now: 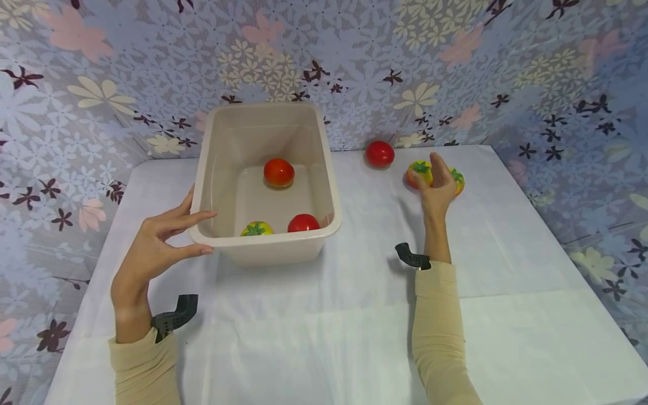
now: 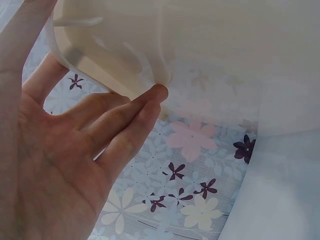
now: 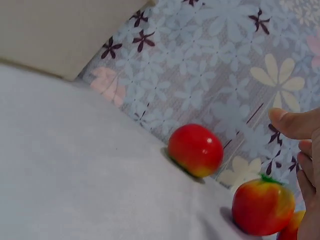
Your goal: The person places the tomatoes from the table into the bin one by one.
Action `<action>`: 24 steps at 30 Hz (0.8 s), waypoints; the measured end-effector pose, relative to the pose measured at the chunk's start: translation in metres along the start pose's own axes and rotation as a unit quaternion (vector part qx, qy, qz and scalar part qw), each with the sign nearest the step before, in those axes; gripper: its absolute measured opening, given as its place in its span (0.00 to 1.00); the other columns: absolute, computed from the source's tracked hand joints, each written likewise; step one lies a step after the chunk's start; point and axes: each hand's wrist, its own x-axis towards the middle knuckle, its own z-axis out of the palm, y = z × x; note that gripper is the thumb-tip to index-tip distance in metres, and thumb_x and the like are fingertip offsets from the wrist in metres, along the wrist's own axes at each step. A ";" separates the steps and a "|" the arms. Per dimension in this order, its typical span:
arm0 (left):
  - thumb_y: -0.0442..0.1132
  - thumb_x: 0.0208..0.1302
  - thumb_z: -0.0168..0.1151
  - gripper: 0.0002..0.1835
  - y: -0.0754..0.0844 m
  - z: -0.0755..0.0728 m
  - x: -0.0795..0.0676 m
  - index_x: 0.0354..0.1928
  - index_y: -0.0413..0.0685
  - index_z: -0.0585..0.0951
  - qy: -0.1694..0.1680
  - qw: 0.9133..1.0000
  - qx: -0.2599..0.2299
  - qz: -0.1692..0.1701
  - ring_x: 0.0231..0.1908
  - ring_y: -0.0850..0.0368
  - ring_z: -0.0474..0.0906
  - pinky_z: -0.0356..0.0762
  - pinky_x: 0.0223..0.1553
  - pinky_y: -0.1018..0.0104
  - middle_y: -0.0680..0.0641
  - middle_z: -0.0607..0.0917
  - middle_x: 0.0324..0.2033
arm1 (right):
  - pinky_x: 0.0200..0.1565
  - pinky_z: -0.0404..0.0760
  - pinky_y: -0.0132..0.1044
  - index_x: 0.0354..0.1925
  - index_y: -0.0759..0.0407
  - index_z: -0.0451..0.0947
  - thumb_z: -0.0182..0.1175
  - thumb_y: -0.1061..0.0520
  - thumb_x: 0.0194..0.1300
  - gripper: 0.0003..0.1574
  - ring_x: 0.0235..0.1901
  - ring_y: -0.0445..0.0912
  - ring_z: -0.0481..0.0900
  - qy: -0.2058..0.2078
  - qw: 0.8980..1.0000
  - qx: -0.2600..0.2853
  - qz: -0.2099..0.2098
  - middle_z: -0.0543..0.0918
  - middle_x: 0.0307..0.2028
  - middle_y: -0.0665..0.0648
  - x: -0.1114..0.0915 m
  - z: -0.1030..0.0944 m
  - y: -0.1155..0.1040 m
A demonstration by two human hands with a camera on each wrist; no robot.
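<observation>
A beige plastic bin (image 1: 270, 250) stands at the left of the white-covered table. My left hand (image 1: 159, 239) holds its near left corner, some fingers at the rim and the thumb by the front wall. Inside the bin lie a red tomato (image 1: 279, 172), another red tomato (image 1: 304, 223) and a yellowish tomato with green leaves (image 1: 257, 228). On the right, my right hand (image 1: 438, 188) hovers with parted fingers by a red-yellow tomato (image 3: 262, 207); in the right wrist view the thumb is apart from it. A further leafy tomato (image 1: 458, 181) is partly hidden behind this hand.
A plain red tomato (image 1: 379, 154) lies at the table's far edge, between the bin and my right hand. Flowered cloth (image 1: 354, 67) rises behind the white tablecloth (image 1: 354, 315). Black wrist mounts (image 1: 174, 316) stick out from both sleeves.
</observation>
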 end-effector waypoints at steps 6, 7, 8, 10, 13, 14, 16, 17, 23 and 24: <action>0.25 0.42 0.77 0.34 0.000 0.001 0.000 0.57 0.42 0.82 0.001 1.000 0.012 0.000 0.69 0.70 0.61 0.68 0.54 0.86 0.50 0.61 0.73 | 0.69 0.61 0.29 0.63 0.70 0.71 0.68 0.75 0.52 0.38 0.68 0.46 0.67 0.022 0.999 -0.025 0.009 0.74 0.65 0.63 -0.001 -0.006 0.013; 0.25 0.42 0.77 0.34 0.001 0.000 0.001 0.57 0.43 0.82 0.001 1.000 0.012 -0.001 0.69 0.70 0.61 0.68 0.54 0.86 0.50 0.61 0.73 | 0.69 0.62 0.29 0.62 0.70 0.71 0.67 0.76 0.52 0.38 0.68 0.47 0.68 0.025 0.999 -0.024 0.008 0.74 0.64 0.64 -0.001 -0.006 0.015; 0.25 0.42 0.77 0.34 0.001 0.000 0.001 0.57 0.43 0.82 0.001 1.000 0.012 -0.001 0.69 0.70 0.60 0.68 0.54 0.86 0.50 0.61 0.73 | 0.69 0.62 0.30 0.62 0.70 0.71 0.67 0.76 0.52 0.38 0.68 0.47 0.68 0.028 0.999 -0.026 0.006 0.74 0.64 0.64 -0.001 -0.007 0.016; 0.26 0.42 0.78 0.34 0.001 0.000 0.000 0.57 0.44 0.82 0.002 1.000 0.013 -0.004 0.69 0.70 0.60 0.68 0.54 0.86 0.50 0.61 0.73 | 0.69 0.62 0.30 0.62 0.69 0.72 0.67 0.76 0.53 0.37 0.68 0.46 0.67 0.031 0.999 -0.027 0.010 0.74 0.64 0.63 -0.001 -0.007 0.017; 0.26 0.42 0.78 0.34 0.001 0.000 0.000 0.57 0.44 0.82 0.002 1.000 0.014 -0.003 0.69 0.70 0.60 0.68 0.54 0.86 0.50 0.61 0.73 | 0.69 0.60 0.28 0.64 0.64 0.72 0.68 0.74 0.54 0.38 0.69 0.44 0.66 0.034 0.998 -0.050 0.020 0.73 0.66 0.60 -0.001 -0.008 0.019; 0.26 0.42 0.78 0.34 0.001 0.000 0.000 0.57 0.44 0.82 0.003 1.000 0.016 -0.003 0.69 0.70 0.60 0.68 0.54 0.86 0.50 0.61 0.73 | 0.69 0.60 0.28 0.64 0.63 0.72 0.68 0.73 0.54 0.39 0.69 0.44 0.66 0.036 0.997 -0.065 0.021 0.73 0.66 0.60 -0.001 -0.009 0.019; 0.26 0.41 0.78 0.34 0.000 0.001 0.000 0.57 0.43 0.82 0.003 1.000 0.017 -0.002 0.69 0.70 0.61 0.68 0.54 0.86 0.50 0.61 0.73 | 0.69 0.59 0.27 0.65 0.60 0.72 0.69 0.70 0.55 0.39 0.69 0.42 0.65 0.040 0.994 -0.101 0.028 0.72 0.67 0.57 -0.001 -0.010 0.020; 0.26 0.41 0.78 0.34 0.000 0.001 0.000 0.57 0.43 0.82 0.004 1.000 0.017 -0.002 0.69 0.70 0.61 0.68 0.54 0.86 0.50 0.62 0.73 | 0.69 0.60 0.27 0.65 0.59 0.72 0.70 0.68 0.55 0.39 0.69 0.41 0.65 0.042 0.991 -0.123 0.030 0.72 0.67 0.56 -0.001 -0.010 0.020; 0.25 0.41 0.78 0.33 0.000 0.001 0.001 0.56 0.43 0.82 0.005 1.000 0.017 -0.002 0.69 0.71 0.61 0.68 0.54 0.86 0.49 0.62 0.73 | 0.69 0.57 0.25 0.66 0.54 0.71 0.71 0.61 0.57 0.39 0.69 0.39 0.65 0.054 0.973 -0.225 0.028 0.73 0.67 0.52 0.000 -0.013 0.027; 0.25 0.41 0.78 0.33 0.000 0.001 0.000 0.56 0.42 0.82 0.005 1.000 0.018 0.000 0.69 0.71 0.61 0.68 0.54 0.86 0.49 0.62 0.73 | 0.69 0.57 0.25 0.67 0.54 0.71 0.71 0.60 0.57 0.39 0.69 0.39 0.65 0.056 0.971 -0.232 0.028 0.73 0.67 0.52 0.000 -0.013 0.028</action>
